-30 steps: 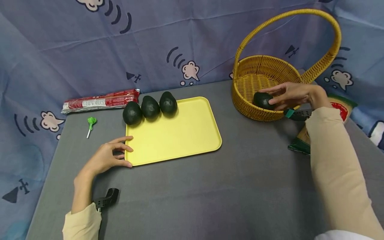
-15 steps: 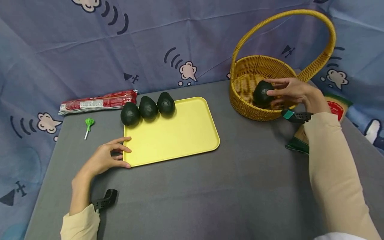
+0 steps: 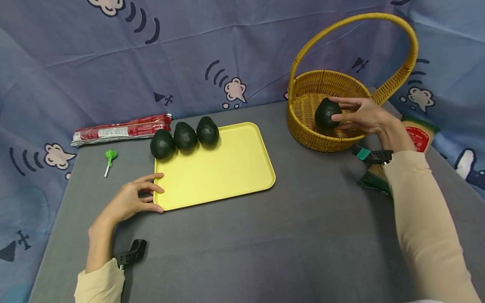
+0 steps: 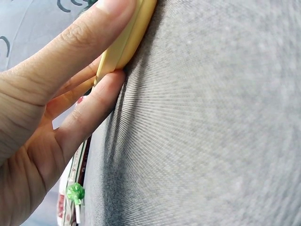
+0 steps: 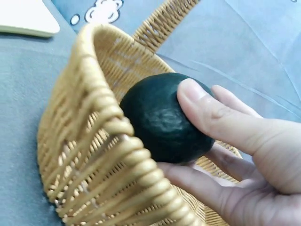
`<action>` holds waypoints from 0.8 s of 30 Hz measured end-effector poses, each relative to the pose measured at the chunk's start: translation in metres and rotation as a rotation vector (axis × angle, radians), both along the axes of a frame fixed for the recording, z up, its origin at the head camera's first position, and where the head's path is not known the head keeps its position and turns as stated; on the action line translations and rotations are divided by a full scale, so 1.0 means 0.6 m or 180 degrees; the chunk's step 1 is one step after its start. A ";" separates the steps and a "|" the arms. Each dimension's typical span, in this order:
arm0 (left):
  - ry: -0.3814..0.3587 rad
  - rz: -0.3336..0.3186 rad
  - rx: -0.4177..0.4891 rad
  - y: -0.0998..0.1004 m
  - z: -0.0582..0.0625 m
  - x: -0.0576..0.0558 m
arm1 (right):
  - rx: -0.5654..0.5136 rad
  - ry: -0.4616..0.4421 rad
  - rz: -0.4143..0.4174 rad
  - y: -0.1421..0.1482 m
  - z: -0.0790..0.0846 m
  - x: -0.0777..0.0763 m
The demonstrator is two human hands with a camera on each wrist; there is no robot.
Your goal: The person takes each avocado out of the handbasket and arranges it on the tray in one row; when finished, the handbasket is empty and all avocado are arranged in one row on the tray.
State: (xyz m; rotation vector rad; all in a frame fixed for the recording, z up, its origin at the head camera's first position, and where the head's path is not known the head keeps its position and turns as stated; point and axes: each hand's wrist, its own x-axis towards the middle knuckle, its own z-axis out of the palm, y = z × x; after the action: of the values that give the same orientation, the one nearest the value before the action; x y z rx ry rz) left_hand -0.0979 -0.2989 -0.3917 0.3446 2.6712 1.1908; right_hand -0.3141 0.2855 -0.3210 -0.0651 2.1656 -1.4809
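My right hand [image 3: 361,115] holds a dark green avocado [image 3: 326,113] within the wicker basket [image 3: 308,136]. In the right wrist view the thumb lies on the near side of the avocado [image 5: 162,117], with fingers beneath and behind it, just inside the basket's rim. My left hand [image 3: 130,200] grips the left edge of a yellow tray [image 3: 227,168]. The left wrist view has thumb and fingers at the edge of the tray [image 4: 134,42]. Three more avocados stand in a row at the tray's far left: one [image 3: 163,144], another [image 3: 185,136] and a third [image 3: 208,131].
A red-and-white packet [image 3: 123,129] lies behind the tray at the left. A green lollipop [image 3: 110,156] is left of the tray. Behind my right arm lies a green-and-brown bag [image 3: 418,134]. The basket's tall handle [image 3: 352,21] arches above its bowl.
My right hand has raised the avocado slightly from low in the basket and turned it more upright. The left hand keeps its hold on the tray. The whole view has shifted a little.
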 end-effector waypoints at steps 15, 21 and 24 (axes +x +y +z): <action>-0.0014 0.0011 -0.0046 0.001 0.001 -0.001 | -0.0772 0.0162 0.0023 -0.018 0.018 0.041; 0.0021 -0.0004 -0.0061 0.001 0.001 0.000 | -0.1088 0.0155 0.0059 -0.030 0.025 0.056; 0.0016 -0.0008 -0.0033 0.000 0.001 -0.001 | -0.1255 0.0152 0.0120 -0.041 0.029 0.062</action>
State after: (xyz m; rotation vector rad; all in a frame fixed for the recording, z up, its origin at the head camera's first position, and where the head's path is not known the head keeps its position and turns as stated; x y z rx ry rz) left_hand -0.0983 -0.2988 -0.3912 0.3498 2.6795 1.1766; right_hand -0.2766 0.2611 -0.3034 -0.2780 1.8656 -1.8788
